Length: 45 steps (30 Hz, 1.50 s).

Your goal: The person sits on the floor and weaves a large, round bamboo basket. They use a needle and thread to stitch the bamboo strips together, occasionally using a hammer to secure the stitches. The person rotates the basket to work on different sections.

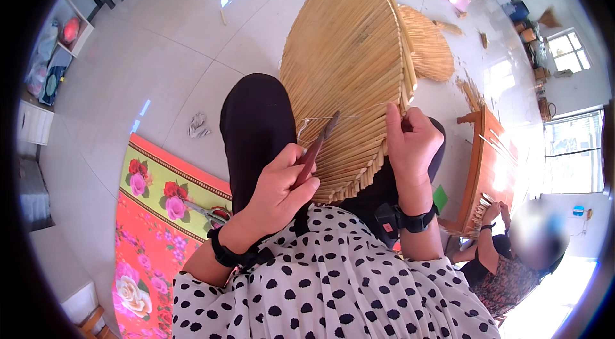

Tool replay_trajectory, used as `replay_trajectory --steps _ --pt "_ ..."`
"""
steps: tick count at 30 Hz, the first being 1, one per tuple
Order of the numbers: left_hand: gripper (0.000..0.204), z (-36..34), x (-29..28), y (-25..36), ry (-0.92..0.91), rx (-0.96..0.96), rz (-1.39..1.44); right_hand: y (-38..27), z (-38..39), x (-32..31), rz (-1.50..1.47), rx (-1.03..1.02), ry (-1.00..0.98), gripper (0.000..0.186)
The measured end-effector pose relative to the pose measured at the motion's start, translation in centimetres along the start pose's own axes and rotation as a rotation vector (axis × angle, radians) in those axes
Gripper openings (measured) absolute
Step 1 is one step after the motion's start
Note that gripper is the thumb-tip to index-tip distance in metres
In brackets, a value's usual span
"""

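A large round lid-like panel of straw stalks (346, 38), laid side by side, stands tilted on my lap between my knees. My left hand (275, 182) is closed round the reddish-brown handle of a pointed tool (317, 147), whose dark metal tip lies over the panel's face; whether it is an awl or a small knife I cannot tell. A thin white thread (349, 117) crosses the panel near that tip toward my right hand (415, 144). Thumb and forefinger of this hand pinch the thread at the panel's right edge.
Scissors (214, 214) lie on a red flowered mat (144, 262) at left. Another straw panel (426, 41) rests on the floor beyond. At right a co-worker (503, 268) handles stalks at a wooden table (474, 172). A crumpled grey cloth (198, 125) lies on the tiles.
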<state>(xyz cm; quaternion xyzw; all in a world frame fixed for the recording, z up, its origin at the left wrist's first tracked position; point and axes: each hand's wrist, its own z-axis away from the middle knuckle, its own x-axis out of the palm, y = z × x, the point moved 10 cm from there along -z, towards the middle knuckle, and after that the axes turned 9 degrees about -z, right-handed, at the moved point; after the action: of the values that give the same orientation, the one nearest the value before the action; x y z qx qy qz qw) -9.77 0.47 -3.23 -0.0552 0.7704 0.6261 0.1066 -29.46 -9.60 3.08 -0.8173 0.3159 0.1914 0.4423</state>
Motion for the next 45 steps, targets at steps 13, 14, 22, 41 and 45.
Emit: replay_trajectory --steps 13,14,22,41,45 --pt "0.015 -0.6 2.4 0.8 -0.162 0.127 0.202 -1.1 1.3 -4.0 -0.056 -0.022 0.118 0.010" --pt "0.015 -0.7 2.4 0.8 -0.161 0.125 0.182 -2.4 1.3 -4.4 -0.064 -0.084 0.082 0.006" --pt "0.022 -0.3 2.5 1.9 -0.219 0.169 0.042 -7.2 2.3 -2.0 -0.275 -0.291 -0.250 0.015" --pt "0.041 35.2 -12.5 -43.7 0.075 -0.974 -1.055 -6.7 4.9 -0.4 -0.503 -0.349 -0.790 0.013" --pt "0.037 33.5 -11.7 -43.4 0.011 -1.041 -0.978 -7.4 5.0 -0.3 -0.463 -0.401 -0.807 0.012"
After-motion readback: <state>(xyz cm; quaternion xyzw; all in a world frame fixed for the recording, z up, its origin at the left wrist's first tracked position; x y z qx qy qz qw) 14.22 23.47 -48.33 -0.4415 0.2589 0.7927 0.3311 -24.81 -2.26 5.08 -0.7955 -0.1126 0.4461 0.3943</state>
